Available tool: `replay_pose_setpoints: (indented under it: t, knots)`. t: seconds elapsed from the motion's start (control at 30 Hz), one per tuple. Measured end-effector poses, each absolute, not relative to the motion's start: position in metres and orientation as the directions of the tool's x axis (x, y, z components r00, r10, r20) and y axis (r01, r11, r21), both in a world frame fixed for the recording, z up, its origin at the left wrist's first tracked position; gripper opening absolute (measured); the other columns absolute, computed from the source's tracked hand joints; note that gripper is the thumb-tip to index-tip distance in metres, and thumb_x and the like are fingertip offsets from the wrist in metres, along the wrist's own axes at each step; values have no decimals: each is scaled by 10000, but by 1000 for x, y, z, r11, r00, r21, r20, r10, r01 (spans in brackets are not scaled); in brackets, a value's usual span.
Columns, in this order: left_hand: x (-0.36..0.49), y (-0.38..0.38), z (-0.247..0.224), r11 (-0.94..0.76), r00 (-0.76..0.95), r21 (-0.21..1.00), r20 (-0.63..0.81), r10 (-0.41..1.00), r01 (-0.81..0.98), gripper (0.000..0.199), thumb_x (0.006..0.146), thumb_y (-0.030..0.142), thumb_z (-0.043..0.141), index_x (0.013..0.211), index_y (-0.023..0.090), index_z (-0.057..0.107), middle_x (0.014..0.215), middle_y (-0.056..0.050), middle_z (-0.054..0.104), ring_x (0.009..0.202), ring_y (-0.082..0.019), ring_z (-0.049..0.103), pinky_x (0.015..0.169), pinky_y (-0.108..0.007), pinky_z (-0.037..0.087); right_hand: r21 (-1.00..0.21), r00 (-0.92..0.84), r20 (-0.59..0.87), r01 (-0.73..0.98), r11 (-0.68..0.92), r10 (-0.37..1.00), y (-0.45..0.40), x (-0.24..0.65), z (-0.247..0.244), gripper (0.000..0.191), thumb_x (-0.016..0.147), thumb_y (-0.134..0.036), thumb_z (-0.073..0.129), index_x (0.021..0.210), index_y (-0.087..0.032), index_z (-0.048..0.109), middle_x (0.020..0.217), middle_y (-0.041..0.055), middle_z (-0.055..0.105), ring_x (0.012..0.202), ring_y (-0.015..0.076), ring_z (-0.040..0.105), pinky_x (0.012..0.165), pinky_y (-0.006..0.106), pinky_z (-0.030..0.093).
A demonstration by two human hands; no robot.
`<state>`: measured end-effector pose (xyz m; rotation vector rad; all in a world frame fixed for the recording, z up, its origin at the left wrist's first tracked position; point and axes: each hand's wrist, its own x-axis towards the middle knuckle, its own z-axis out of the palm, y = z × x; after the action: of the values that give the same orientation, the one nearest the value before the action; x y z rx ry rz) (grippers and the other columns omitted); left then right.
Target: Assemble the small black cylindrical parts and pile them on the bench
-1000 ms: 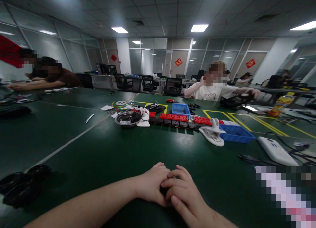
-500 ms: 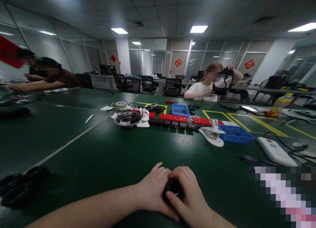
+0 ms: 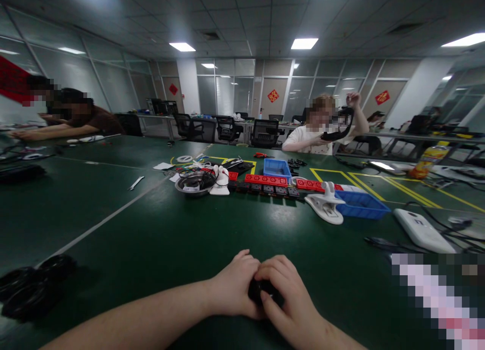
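Note:
Between my hands, close to me over the green table [image 3: 170, 249], is a small black round object [image 3: 257, 292]; its exact kind is hard to make out. My left hand [image 3: 238, 285] wraps round it from the left, with most of its fingers hidden behind the object and the other hand. From the right, my right hand [image 3: 286, 294] curls over its top, and the thumb presses on the near side. Several black ring-shaped coils [image 3: 32, 289] lie at the table's left, apart from both hands.
Farther off stand a metal bowl [image 3: 193, 184] of cables, red and black socket blocks [image 3: 267, 180], white clip stands [image 3: 326, 208] and blue trays [image 3: 361, 206]. A white box [image 3: 422, 231] with cables lies right. Across the table, a person [image 3: 312, 138] holds a black strap-like item.
My right fingers have closed farther over the black round object, covering its opening. The left thumb, seen below it before, is now tucked out of sight. The person opposite has raised one hand.

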<state>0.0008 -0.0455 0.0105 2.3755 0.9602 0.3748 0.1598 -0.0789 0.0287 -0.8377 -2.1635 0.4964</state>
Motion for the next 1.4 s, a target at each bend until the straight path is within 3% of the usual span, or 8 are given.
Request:
replay_pose_setpoints:
  t: [0.23, 0.37, 0.5, 0.6, 0.7, 0.83, 1.03, 1.4]
  knots:
    - [-3, -40, 18, -645, 783, 577, 14, 622, 502, 266, 574, 307, 723, 770, 220, 565, 802, 54, 555, 880, -184, 544, 1050, -482, 168, -525, -589, 531, 336, 782, 609, -80, 163, 34, 279, 680, -73, 386, 855, -221, 546, 869, 13, 624, 873, 204, 510, 812, 399, 398]
    - [-6, -37, 20, -669, 818, 580, 6, 575, 466, 263, 616, 353, 698, 825, 237, 588, 886, 40, 561, 945, -203, 528, 1050, -512, 148, -498, -614, 524, 342, 797, 591, -82, 164, 34, 305, 659, -48, 385, 830, -239, 550, 898, -17, 639, 939, 197, 517, 938, 446, 319]
    - [-5, -41, 18, -674, 812, 569, 18, 583, 471, 448, 610, 419, 694, 1014, 269, 571, 1077, 2, 549, 1026, -236, 498, 1053, -520, 134, -467, -622, 525, 360, 807, 581, -84, 164, 34, 275, 699, -64, 405, 861, -239, 542, 931, -8, 633, 970, 195, 518, 962, 448, 299]
    - [-2, -48, 16, -668, 793, 573, 50, 607, 475, 730, 562, 455, 714, 1216, 296, 431, 1252, -35, 468, 1132, -277, 430, 1050, -549, 107, -443, -609, 555, 361, 821, 567, -85, 165, 33, 283, 772, -187, 459, 1051, -211, 500, 1073, 60, 574, 1024, 224, 496, 967, 457, 303]
    - [1, -54, 15, -614, 726, 574, 47, 686, 543, 830, 522, 489, 721, 1241, 244, 389, 1205, -75, 498, 1094, -285, 453, 1048, -558, 108, -479, -528, 586, 386, 788, 615, -85, 165, 28, 378, 807, -369, 488, 1125, -170, 451, 1095, 115, 519, 1019, 252, 483, 893, 432, 381]
    - [2, -55, 13, -559, 654, 574, 51, 754, 599, 612, 556, 484, 703, 1056, 194, 504, 1020, -65, 578, 978, -259, 512, 1043, -522, 178, -543, -446, 546, 457, 705, 710, -81, 162, 22, 339, 804, -437, 504, 1013, -171, 494, 971, 95, 520, 892, 231, 499, 769, 382, 437]
    - [2, -50, 10, -557, 658, 592, 60, 751, 582, 420, 570, 389, 708, 899, 192, 537, 886, -11, 599, 908, -224, 551, 1040, -465, 212, -543, -439, 456, 552, 632, 775, -80, 158, 23, 131, 739, -244, 547, 852, -180, 529, 840, 51, 514, 784, 205, 486, 704, 367, 424]
    - [-2, -41, 15, -655, 782, 573, 38, 623, 493, 297, 570, 300, 717, 808, 217, 558, 796, 59, 556, 812, -159, 551, 1027, -418, 221, -506, -562, 552, 361, 783, 616, -83, 161, 36, 285, 642, -84, 412, 833, -210, 581, 851, 20, 607, 812, 195, 499, 721, 368, 407]
